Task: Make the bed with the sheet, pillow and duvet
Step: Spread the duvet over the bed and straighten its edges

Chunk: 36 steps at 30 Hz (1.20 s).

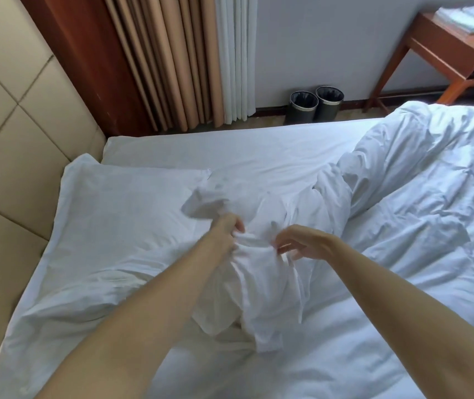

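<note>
Left of left hand (pixel 228 230): pillow (pixel 120 214) flat against headboard (pixel 14 139). Left hand grips bunched white cloth (pixel 259 272), lifted between hands. Right hand (pixel 302 244) loosely curled at cloth edge; grasp unclear. Right of it: rumpled duvet (pixel 431 197). Beyond hands: sheet (pixel 230 148).

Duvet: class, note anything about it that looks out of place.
The duvet lies crumpled in a heap on the right of the bed, not spread flat; the left hand grips one bunched end near the pillow.

Hotel bedroom, bed (pixel 230 148), padded headboard (pixel 14 139), twin bins (pixel 316 103)
</note>
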{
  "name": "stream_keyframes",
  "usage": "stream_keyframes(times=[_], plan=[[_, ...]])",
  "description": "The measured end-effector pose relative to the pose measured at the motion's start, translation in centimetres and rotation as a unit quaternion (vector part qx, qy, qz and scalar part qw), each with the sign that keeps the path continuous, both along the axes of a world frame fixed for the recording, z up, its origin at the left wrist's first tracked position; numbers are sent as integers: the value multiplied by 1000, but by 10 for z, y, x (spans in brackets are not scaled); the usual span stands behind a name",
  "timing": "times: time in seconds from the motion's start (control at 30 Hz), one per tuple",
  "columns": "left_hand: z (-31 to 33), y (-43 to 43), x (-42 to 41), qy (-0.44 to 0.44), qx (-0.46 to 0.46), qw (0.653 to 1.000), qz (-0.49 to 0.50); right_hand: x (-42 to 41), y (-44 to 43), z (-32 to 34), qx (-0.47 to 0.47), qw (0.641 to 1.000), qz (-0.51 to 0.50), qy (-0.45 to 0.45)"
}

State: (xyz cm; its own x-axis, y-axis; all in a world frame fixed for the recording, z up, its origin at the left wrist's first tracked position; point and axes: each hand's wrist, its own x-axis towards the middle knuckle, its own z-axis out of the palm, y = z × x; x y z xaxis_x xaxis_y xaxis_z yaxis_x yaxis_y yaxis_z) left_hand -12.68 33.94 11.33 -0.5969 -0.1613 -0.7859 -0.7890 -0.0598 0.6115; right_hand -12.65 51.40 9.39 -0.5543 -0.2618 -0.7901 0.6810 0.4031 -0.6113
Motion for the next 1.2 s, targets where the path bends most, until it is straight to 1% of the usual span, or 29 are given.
stream_keyframes(times=[0.07,0.13,0.17,0.2,0.23,0.27,0.3,0.33,0.4,0.5,0.63,0.73,0.77,0.83,0.87,0.9,1.03,1.07,1.1,1.13,1.17,1.2], plan=[[19,-12,-12,111,-102,988,-40,-5,-1,4,-21,999,-24,-38],[37,-22,-21,202,-149,962,-108,-14,-12,12,-86,987,-101,-94],[44,-25,-24,234,-161,949,-134,-17,-21,21,-123,972,-162,-116],[51,-29,-26,263,-167,937,-156,-21,-31,26,-157,949,-239,-136],[58,-32,-26,284,-175,927,-170,-25,-40,31,-169,923,-311,-149],[63,-36,-26,302,-181,918,-181,-29,-47,35,-167,905,-360,-150],[69,-42,-26,313,-190,911,-190,-34,-55,38,-153,902,-380,-137],[74,-49,-26,323,-201,904,-195,-40,-63,41,-142,907,-378,-117],[83,-67,-29,341,-241,884,-210,-53,-82,53,-108,933,-340,-56],[97,-98,-42,365,-348,834,-225,-78,-117,80,-57,960,-274,25],[126,-149,-71,396,-448,773,-212,-114,-172,110,-99,963,-225,112],[145,-200,-99,407,-546,700,-214,-151,-225,129,-127,961,-195,153],[150,-218,-109,421,-580,659,-229,-163,-242,136,-132,960,-184,163],[158,-253,-135,450,-657,547,-258,-193,-276,145,-141,956,-187,179],[161,-271,-150,436,-698,500,-270,-208,-292,149,-161,952,-186,179],[165,-290,-166,430,-730,462,-261,-222,-306,155,-180,950,-181,179],[177,-339,-233,417,-768,423,-240,-282,-353,174,-195,952,-139,192],[174,-344,-251,406,-779,419,-231,-299,-360,172,-199,950,-140,197],[169,-346,-268,393,-793,422,-199,-316,-367,167,-209,947,-145,196],[160,-349,-284,388,-790,449,-155,-333,-373,156,-229,942,-150,192],[149,-352,-299,393,-769,492,-111,-345,-377,143,-251,939,-152,181],[134,-355,-309,359,-731,572,-95,-357,-381,125,-261,938,-147,173]])
